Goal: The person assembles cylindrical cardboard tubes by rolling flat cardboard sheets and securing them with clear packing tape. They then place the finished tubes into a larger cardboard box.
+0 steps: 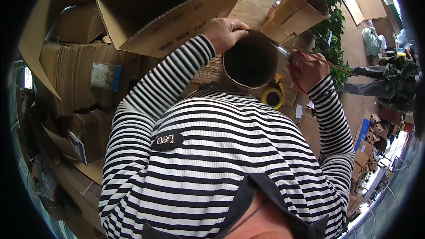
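A round cardboard tube (266,55) stands in front of my chest, its open top facing up and its inside dark. My left hand (225,34) pinches the far left part of its rim between thumb and fingers. On the opposite side, my right hand (312,67) is closed around red-handled scissors (283,52), with the metal blades at the tube's right rim. A thin, long strip (337,67) runs out to the right past my right hand; whether I hold it too is unclear. Near the tube lies a yellow tape roll (272,98).
Beyond stands a second cardboard tube (295,13), beside green leafy plants (331,22). A large open box (190,24) rises at the far left, near stacked flat cardboard (62,77). Another person (385,82) is at the right, with piled boxes (365,152) nearer.
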The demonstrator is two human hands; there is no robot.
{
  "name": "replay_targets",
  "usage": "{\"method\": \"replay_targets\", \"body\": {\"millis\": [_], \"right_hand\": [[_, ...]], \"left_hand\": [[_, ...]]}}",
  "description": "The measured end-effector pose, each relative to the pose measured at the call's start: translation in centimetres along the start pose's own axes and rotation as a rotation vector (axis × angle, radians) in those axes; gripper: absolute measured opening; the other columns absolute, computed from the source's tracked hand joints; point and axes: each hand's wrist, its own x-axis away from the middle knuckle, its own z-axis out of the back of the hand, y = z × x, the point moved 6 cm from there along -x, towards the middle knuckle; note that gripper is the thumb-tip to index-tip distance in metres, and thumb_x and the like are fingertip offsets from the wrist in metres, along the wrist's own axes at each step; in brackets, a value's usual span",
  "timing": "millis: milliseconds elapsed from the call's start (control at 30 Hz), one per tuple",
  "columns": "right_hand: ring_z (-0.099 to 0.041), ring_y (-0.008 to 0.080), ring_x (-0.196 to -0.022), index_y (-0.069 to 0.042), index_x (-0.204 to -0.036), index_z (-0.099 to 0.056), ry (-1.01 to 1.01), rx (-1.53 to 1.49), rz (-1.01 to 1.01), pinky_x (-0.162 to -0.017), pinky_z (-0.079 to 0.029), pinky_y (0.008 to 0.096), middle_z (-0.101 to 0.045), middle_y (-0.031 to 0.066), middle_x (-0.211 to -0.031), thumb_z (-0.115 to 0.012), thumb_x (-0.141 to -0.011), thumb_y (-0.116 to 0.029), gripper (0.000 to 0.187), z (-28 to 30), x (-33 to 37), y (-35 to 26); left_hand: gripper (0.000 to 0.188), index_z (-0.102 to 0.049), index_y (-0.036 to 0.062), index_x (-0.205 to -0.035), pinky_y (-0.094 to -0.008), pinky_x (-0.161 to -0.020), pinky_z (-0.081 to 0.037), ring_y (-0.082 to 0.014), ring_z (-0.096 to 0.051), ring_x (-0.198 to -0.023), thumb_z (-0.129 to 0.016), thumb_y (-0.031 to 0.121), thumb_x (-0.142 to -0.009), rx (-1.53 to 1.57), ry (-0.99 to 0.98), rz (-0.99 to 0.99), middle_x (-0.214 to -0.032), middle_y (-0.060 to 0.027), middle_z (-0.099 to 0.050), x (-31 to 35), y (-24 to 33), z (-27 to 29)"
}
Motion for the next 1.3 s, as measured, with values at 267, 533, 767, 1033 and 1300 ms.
{"method": "replay_targets", "body": {"millis": [267,533,767,1033,1300], "right_hand": [[-0.068,0.0266,-0.079,-0.015,-0.105,-0.065,0.081,-0.016,0.136,-0.075,-0.049,0.0415,-0.069,0.0043,-0.085,-0.066,-0.081,-0.022,0.025,0.5,-1.1,-0.4],[-0.068,0.0287,-0.076,-0.014,-0.098,-0.063,0.038,0.006,0.129,-0.081,-0.047,0.0429,-0.067,0.0065,-0.078,-0.066,-0.08,-0.022,0.019,0.3,-0.2,1.3],[-0.068,0.0317,-0.075,-0.01,-0.097,-0.065,-0.018,0.013,0.108,-0.079,-0.051,0.0447,-0.068,0.0091,-0.079,-0.069,-0.078,-0.02,0.022,0.2,0.2,2.0],[-0.069,0.0297,-0.081,-0.012,-0.099,-0.07,-0.016,-0.082,0.089,-0.078,-0.051,0.0434,-0.069,0.0101,-0.089,-0.068,-0.077,-0.017,0.022,-0.3,-1.7,2.0],[-0.063,0.0296,-0.084,-0.008,-0.112,-0.065,-0.003,-0.065,0.222,-0.084,-0.046,0.0423,-0.066,0.0102,-0.086,-0.075,-0.07,-0.017,0.044,-1.0,-2.0,1.4]], "left_hand": [[0.029,-0.072,0.0097,-0.119,-0.0337,-0.09,-0.056,-0.025,-0.072,-0.098,-0.067,0.023,-0.094,0.064,-0.04,-0.06,-0.106,-0.0142,-0.074,0.5,-1.3,-1.2],[0.037,-0.068,0.0097,-0.126,-0.0365,-0.095,-0.054,-0.0297,-0.07,-0.103,-0.069,0.02,-0.091,-0.018,-0.085,-0.004,-0.113,-0.0172,-0.072,2.3,-0.7,-1.8],[0.032,-0.071,0.0102,-0.122,-0.0345,-0.088,-0.056,-0.0251,-0.072,-0.096,-0.068,0.022,-0.092,-0.082,-0.026,-0.067,-0.107,-0.0147,-0.074,0.1,-2.4,-1.1],[0.03,-0.071,0.0119,-0.12,-0.0368,-0.087,-0.056,-0.0281,-0.072,-0.093,-0.066,0.019,-0.091,-0.077,-0.056,-0.086,-0.106,-0.0151,-0.073,0.5,-1.8,-2.0],[0.029,-0.072,0.0116,-0.119,-0.0362,-0.089,-0.056,-0.0289,-0.071,-0.095,-0.067,0.021,-0.092,-0.099,0.006,-0.086,-0.106,-0.0151,-0.073,2.0,-1.1,-2.1]]}}
